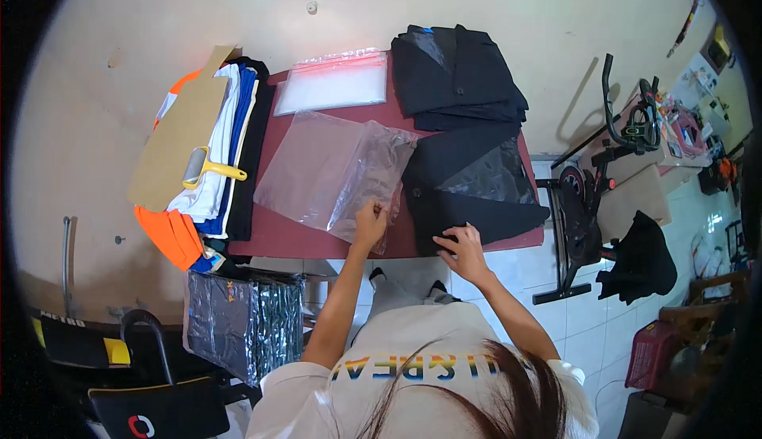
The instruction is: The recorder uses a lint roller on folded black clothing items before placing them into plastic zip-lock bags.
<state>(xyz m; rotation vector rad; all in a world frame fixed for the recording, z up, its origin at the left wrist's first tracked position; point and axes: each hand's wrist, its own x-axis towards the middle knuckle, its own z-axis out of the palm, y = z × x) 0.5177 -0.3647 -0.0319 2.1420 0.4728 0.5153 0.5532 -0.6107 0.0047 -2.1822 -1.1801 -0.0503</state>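
My left hand (372, 221) pinches the near right edge of a clear plastic bag (315, 171), which lies flat on the dark red table (274, 242). Beside the bag, on the right, lies a folded black suit jacket (437, 201) with a shiny dark lining panel and a button. My right hand (463, 249) rests at the jacket's near edge, fingers curved and apart, with nothing visible between them. The bag's right edge meets the jacket's left side.
Folded dark garments (458, 82) are stacked at the back right, near a pile of clear bags (333, 82). On the left, a yellow-handled lint roller (223, 170) lies over cardboard (178, 141) and folded clothes. Packaged items (238, 320) stand below; an exercise bike (580, 219) stands right.
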